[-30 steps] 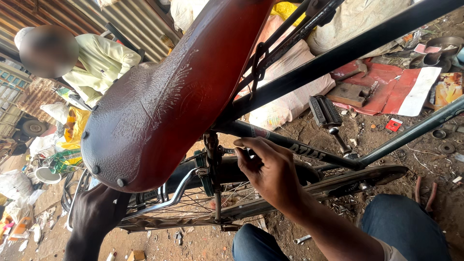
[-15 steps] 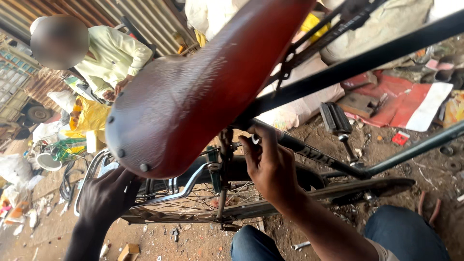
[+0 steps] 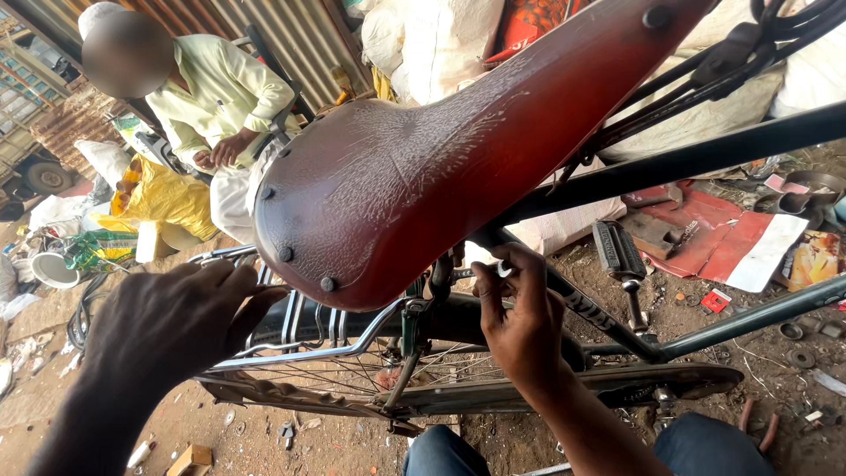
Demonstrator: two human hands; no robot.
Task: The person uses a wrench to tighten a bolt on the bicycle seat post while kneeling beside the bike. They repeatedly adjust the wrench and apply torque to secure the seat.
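Ur L hand (image 3: 172, 322) spread flat on rear carrier rack (image 3: 300, 339) | R hand (image 3: 520, 322) pinching small silver part (image 3: 504, 269) under brown leather saddle (image 3: 441, 150), by seat post

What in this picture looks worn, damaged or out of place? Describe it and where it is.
The brown saddle is finely cracked across its top. A loose pedal and small metal parts lie scattered on the dirt beside the bicycle frame.
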